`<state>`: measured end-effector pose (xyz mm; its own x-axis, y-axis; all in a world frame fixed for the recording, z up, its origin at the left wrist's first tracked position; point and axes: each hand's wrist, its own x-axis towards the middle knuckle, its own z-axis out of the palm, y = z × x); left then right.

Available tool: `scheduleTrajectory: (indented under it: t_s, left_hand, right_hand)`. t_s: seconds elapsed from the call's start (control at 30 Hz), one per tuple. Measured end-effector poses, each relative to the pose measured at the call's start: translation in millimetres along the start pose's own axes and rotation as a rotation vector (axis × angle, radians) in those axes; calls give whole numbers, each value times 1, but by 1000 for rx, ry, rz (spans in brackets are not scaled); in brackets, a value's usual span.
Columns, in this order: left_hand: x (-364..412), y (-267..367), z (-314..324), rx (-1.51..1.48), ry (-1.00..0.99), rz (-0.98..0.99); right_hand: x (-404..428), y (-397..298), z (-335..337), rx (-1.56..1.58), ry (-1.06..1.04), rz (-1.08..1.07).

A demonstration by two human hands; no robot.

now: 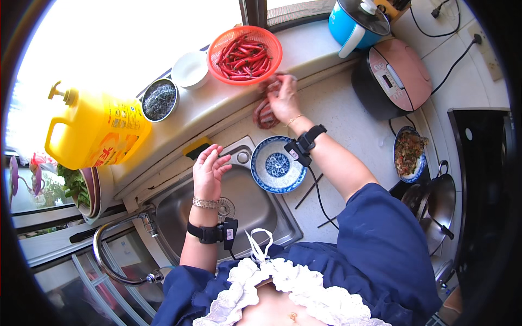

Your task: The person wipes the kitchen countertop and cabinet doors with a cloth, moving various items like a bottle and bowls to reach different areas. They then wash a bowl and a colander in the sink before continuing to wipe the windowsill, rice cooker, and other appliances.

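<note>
My right hand (284,100) grips a red and white striped cloth (266,114) on the counter, just below the windowsill. Close by on the sill stands an orange plastic colander (276,57) of red chili peppers (246,57). My left hand (210,167) hovers over the stainless steel sink (248,199), empty, with its fingers loosely apart. Between my hands, at the sink's right edge, rests a blue and white patterned bowl (257,179) with nothing in it. A yellow and green sponge (197,147) lies behind the sink, near my left fingertips.
A white bowl (190,69), steel-wool scourers (160,100) in a bowl and a yellow detergent jug (102,130) line the sill. A chrome faucet (100,248) arches at left. Rightward are a rice cooker (391,77), a blue electric pot (346,26), a food plate (410,155), chopsticks (308,191) and a wok (442,203).
</note>
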<state>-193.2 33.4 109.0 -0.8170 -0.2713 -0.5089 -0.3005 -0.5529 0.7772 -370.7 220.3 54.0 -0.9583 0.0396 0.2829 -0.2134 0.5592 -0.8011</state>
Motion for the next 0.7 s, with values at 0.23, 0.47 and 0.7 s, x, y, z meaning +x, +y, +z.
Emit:
scheduleTrajectory:
  t_s: [0.23, 0.47, 0.7]
  left_hand:
    - [-6, 0, -1, 111, -79, 14]
    - [-67, -20, -85, 186, 81, -28]
    - [-111, -27, -134, 185, 168, -85]
  right_hand:
    - [-36, -23, 28, 119, -668, -471]
    - [10, 3, -59, 347, -215, -196]
    - [93, 112, -14, 1120, 40, 686]
